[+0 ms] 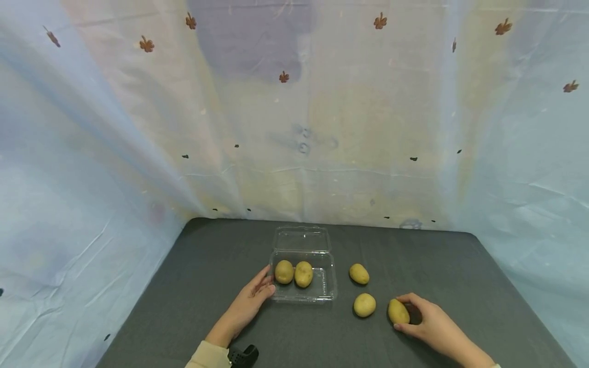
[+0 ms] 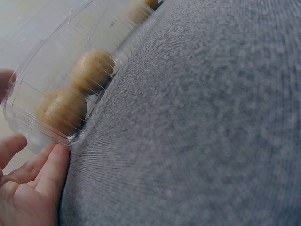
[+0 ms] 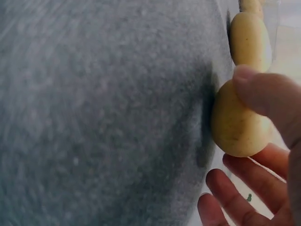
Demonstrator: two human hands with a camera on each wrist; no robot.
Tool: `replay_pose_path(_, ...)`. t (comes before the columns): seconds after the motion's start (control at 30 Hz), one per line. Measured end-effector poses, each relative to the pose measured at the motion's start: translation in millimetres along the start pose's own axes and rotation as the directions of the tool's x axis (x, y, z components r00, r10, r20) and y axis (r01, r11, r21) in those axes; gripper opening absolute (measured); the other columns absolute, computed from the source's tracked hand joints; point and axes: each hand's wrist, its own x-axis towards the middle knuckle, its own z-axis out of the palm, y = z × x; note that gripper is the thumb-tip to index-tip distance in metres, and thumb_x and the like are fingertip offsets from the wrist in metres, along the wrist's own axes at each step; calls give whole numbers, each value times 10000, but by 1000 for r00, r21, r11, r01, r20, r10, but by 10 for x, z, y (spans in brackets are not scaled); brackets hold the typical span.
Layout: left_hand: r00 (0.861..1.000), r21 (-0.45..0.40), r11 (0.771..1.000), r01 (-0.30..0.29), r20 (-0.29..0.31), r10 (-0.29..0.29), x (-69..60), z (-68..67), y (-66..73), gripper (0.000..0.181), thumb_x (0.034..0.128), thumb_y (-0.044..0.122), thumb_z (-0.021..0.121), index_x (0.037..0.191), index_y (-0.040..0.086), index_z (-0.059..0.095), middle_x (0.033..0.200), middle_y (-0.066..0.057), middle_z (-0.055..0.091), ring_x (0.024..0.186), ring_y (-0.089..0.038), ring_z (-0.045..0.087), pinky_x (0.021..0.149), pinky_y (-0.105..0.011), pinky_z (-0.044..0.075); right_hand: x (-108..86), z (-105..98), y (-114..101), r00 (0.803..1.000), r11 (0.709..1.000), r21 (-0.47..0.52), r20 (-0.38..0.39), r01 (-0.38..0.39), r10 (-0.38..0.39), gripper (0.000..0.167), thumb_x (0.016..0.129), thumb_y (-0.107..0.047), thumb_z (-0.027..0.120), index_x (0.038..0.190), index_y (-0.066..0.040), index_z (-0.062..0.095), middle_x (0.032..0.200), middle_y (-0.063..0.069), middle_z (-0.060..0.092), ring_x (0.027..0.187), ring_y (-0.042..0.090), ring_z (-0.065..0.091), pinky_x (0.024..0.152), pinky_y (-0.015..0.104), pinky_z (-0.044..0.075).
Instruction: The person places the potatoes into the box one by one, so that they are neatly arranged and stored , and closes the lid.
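Pale cloth with little brown leaf shapes hangs behind a dark grey table. At the left, I see a left hand with its fingers apart, touching the side of a clear plastic box. The lid is tipped back open, and two potatoes sit side by side in the box's left part. Next, two loose potatoes lie on the table, one farther back. Last, I see a right hand pinching a fifth potato between thumb and fingers.
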Motion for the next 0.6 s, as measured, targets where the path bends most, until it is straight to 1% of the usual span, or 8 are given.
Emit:
replay_pose_path(0.07,1000,1,1000,0,-1,0,-1,-1,-2,661,981,449,540,1544,317,221,1488,-86,397,1374,-269,356,1095,-529,297,5,9,-3,1000,1000,0,-3,5,-5,544,734,-484,810,1147,-188,616,1115,-26,636,960,166,629,782,396,532)
replay_pose_path(0.13,1000,2,1000,-1,-3,1,-1,-2,-3,663,979,453,541,1544,318,221,1487,-82,399,1373,-267,358,1096,-525,298,18,19,-8,1000,1000,2,-7,15,-15,534,738,-482,809,1137,-187,613,1089,-35,638,926,132,628,746,348,530)
replay_pose_path(0.23,1000,0,1000,-10,-3,10,2,-5,-5,665,981,447,540,1547,304,220,1487,-93,399,1373,-279,358,1093,-527,301,44,36,-9,999,999,12,-4,37,-37,555,752,-459,810,1177,-168,604,1089,-21,631,870,81,617,689,284,512)
replay_pose_path(0.33,1000,-6,1000,-16,2,16,3,-6,-3,664,983,437,542,1547,296,222,1488,-108,395,1374,-290,355,1091,-534,301,69,50,-9,999,999,22,-1,45,-45,584,763,-438,810,1215,-134,599,1084,-5,626,831,54,599,657,260,496)
replay_pose_path(0.4,1000,-6,1000,-17,3,17,4,-5,-4,661,983,435,544,1546,293,228,1488,-118,395,1374,-297,355,1089,-541,300,87,59,-10,999,999,21,-5,34,-34,590,762,-440,811,1212,-118,606,1042,-15,624,809,55,581,645,258,484)
replay_pose_path(0.5,1000,-6,1000,-12,3,12,4,-2,5,659,982,438,544,1544,298,231,1490,-119,393,1373,-297,355,1089,-545,296,116,63,-26,1000,1000,22,-28,-1,2,570,747,-446,819,1167,-115,621,961,-35,609,789,83,553,630,260,465)
replay_pose_path(0.6,1000,-3,1000,-14,5,14,-2,-1,14,664,986,441,536,1549,289,220,1493,-118,389,1371,-298,361,1089,-545,297,155,52,-71,998,999,28,-62,-24,26,568,739,-438,828,1156,-113,619,945,-32,596,791,110,538,628,268,460)
